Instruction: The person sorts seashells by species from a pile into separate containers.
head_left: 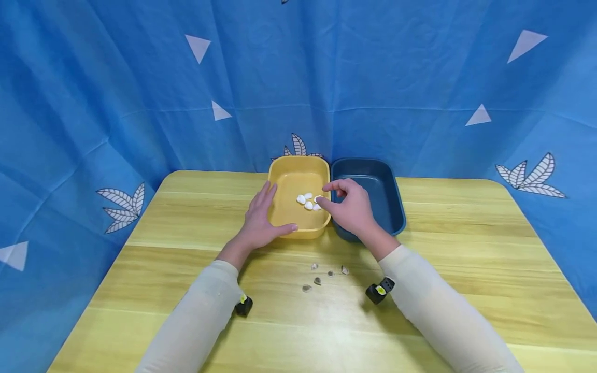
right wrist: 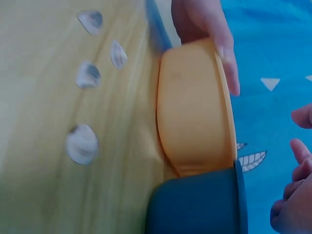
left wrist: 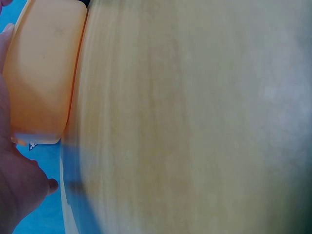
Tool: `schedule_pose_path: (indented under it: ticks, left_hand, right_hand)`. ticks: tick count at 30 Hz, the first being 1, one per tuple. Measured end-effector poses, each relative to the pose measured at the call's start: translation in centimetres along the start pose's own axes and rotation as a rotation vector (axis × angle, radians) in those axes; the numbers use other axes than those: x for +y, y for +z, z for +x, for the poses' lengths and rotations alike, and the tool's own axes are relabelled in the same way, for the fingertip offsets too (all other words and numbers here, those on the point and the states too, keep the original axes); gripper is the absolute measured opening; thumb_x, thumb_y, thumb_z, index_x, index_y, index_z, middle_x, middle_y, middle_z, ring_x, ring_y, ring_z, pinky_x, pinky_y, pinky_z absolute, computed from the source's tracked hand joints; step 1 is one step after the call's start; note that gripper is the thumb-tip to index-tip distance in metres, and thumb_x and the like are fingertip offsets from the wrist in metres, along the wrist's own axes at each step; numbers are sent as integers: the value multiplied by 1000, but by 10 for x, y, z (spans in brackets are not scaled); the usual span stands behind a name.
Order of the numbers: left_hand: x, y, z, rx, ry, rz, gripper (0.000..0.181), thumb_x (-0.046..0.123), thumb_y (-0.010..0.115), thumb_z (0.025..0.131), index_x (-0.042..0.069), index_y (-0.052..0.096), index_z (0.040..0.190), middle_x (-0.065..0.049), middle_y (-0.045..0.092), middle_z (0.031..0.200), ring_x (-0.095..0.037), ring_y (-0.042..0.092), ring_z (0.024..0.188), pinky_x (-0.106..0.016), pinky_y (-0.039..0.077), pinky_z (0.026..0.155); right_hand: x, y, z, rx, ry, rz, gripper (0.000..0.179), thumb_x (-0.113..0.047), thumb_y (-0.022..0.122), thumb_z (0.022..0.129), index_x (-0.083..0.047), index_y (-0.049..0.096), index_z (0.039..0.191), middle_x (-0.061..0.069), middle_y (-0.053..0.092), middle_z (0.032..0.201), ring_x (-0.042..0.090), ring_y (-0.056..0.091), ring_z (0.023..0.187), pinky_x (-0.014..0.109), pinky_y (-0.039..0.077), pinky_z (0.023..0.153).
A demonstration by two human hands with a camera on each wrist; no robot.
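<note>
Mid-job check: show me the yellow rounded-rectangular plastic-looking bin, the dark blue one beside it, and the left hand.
Yellow rounded-rectangular bin [head_left: 296,184]: head view, bare inside floor.
Dark blue rounded-rectangular bin [head_left: 381,197]: head view, bare inside floor.
Left hand [head_left: 258,220]: head view, back of the hand.

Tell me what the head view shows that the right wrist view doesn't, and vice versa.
Only the head view: white shells inside the yellow tray, black wrist devices.
Only the right wrist view: no extra thing, just a closer look at that tray's outer wall.
Both: yellow tray, blue tray, loose shells on the table, left hand, right hand, blue cloth.
</note>
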State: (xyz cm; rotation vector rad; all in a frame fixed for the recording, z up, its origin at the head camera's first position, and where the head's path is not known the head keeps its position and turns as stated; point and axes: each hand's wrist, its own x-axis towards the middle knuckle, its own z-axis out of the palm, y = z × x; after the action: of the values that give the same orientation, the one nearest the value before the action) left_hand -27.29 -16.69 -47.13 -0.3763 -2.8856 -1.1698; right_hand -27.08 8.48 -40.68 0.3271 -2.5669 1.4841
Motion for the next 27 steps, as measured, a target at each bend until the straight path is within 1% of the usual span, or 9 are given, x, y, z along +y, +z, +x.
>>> schedule_pose_path:
  ticks: [4,10,12,15,21,27]
  left_hand:
    - [-1,0,-1,5,-2,-6,119,66,78,73,26,12,162,10,-3,166,-35,2,150,-66,11,112]
    - [-1,0,-2,5,0,-9,119,68,77,72,26,12,162,10,-2,166,-34,2,150,-65,10,113]
    - [-1,0,-2,3,3,-8,120,68,78,72,26,11,162,10,-3,166,-34,2,150,-65,9,112]
    - [-1,0,-1,2,9,-5,119,67,78,73,25,11,163,10,-3,166,-35,2,150,-66,10,112]
    - [0,0,-1,4,10,-10,118,64,79,73,26,11,162,10,-3,166,-35,2,150,-66,9,112]
    - [-1,0,-2,-3,5,-12,118,65,78,73,23,13,162,12,-4,166,-35,2,150,-64,8,113]
  right_hand:
    - [-4,-1,-13,-10,-52,16,22,-22,81,85,-9,74,101,7,47,83,25,47,83,37,37,67]
    - [-7,-1,-32,-22,-89,22,20,-19,83,82,-11,74,98,18,52,85,36,50,84,36,37,66]
    - [-7,-2,-39,-30,-93,23,20,-19,84,82,-12,74,98,19,54,87,36,50,84,36,38,66]
    - [-9,-4,-48,-46,-106,27,22,-17,85,81,-12,73,98,16,55,86,32,50,83,36,39,67]
    - [-5,-9,-66,-59,-113,34,23,-16,87,79,-12,73,97,3,50,83,34,50,83,33,39,67]
    - [5,-15,-87,-72,-96,36,22,-15,87,78,-17,73,96,1,47,81,33,49,82,31,37,67]
